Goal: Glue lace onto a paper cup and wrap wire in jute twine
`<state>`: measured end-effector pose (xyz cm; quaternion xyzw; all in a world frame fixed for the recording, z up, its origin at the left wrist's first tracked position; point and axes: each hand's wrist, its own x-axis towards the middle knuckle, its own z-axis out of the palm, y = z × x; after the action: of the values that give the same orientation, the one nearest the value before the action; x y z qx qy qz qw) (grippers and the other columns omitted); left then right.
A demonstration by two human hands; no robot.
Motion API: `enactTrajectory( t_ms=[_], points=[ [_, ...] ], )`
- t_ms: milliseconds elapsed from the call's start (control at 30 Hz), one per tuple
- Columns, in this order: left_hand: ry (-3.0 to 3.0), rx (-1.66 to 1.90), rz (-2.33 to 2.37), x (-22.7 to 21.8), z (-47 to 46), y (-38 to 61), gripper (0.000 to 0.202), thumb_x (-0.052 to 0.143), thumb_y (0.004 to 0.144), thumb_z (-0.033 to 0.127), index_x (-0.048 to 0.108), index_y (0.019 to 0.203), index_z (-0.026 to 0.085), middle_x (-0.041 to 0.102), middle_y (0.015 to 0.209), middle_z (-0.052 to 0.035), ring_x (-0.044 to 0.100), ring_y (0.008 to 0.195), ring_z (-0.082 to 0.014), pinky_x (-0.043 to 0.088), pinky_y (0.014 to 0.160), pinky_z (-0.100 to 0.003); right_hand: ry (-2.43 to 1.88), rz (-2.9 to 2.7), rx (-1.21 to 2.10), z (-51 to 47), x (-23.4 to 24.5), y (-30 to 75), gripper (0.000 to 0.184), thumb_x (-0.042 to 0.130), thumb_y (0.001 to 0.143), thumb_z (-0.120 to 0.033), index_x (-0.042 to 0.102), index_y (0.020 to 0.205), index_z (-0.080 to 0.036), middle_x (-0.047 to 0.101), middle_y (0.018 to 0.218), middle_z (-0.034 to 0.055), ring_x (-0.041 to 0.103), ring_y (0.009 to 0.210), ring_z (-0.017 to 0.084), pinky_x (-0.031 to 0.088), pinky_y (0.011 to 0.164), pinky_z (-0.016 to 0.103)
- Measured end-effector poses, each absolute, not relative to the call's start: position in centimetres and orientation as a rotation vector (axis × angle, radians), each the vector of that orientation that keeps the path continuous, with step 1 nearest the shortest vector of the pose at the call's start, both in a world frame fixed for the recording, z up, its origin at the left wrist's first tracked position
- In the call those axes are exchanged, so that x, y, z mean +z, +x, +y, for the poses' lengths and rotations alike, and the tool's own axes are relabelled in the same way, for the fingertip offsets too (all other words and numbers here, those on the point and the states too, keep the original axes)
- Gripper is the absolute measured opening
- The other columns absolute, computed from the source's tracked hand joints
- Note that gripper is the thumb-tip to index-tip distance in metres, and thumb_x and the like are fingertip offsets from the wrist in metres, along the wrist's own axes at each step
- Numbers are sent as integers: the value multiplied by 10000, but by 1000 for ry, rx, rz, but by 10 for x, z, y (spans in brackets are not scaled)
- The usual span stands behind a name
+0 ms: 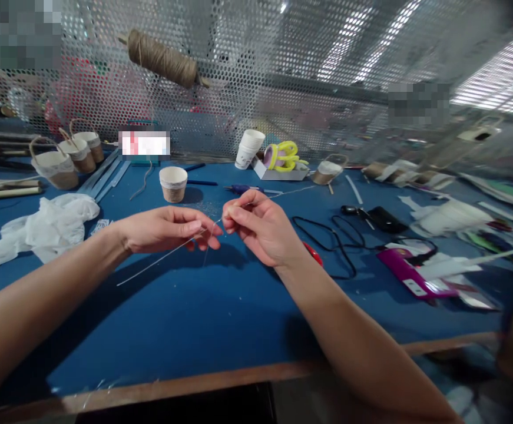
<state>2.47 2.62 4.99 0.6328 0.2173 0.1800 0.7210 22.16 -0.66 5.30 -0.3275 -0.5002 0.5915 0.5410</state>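
Pinching the slender pale thread-like strand (159,260) close to the join, as the right hand (262,228) does with thumb and fingers together, should help control it (whether the loosely curled left hand (165,229) grips, I cannot tell). Suspended above the flat blue tabletop (172,330), it looks nearly straight toward its lower-left end.

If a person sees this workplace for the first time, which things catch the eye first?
Probably the left hand and right hand, close together over the blue table, with a thin pale strand. Next, likely, the spool of brown twine before the perforated screen, upper left, and the bright yellow loops at the back.
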Motion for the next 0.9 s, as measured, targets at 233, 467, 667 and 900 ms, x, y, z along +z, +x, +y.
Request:
enactTrajectory(
  t_ms=[233,467,667,900],
  points=[
    [1669,490,636,52,15,40,258,607,739,393,544,651,160,519,585,38,450,545,-84,368,586,-239,-853,-1205,1338,-5,49,222,240,747,615,-220,519,681,-186,627,613,-45,567,549,78,463,538,233],
    [2712,560,1410,78,-9,47,208,460,786,189,587,630,134,591,588,-60,524,609,-182,362,656,-356,-971,-1314,1017,-6,45,217,168,704,668,-200,541,691,-169,615,604,-32,576,550,86,470,534,234],
    [1826,410,756,69,19,27,277,452,838,359,632,830,148,644,741,-28,534,668,-120,404,662,-260,-843,-1208,1255,-6,51,220,199,723,626,-178,530,677,-175,633,620,-42,579,548,75,460,524,219],
    [1443,330,492,44,23,33,298,538,783,437,579,706,152,549,598,17,484,582,-96,384,603,-240,-803,-1213,1331,-6,53,222,213,737,617,-188,532,678,-182,641,623,-43,573,537,74,456,524,226]
  ],
)
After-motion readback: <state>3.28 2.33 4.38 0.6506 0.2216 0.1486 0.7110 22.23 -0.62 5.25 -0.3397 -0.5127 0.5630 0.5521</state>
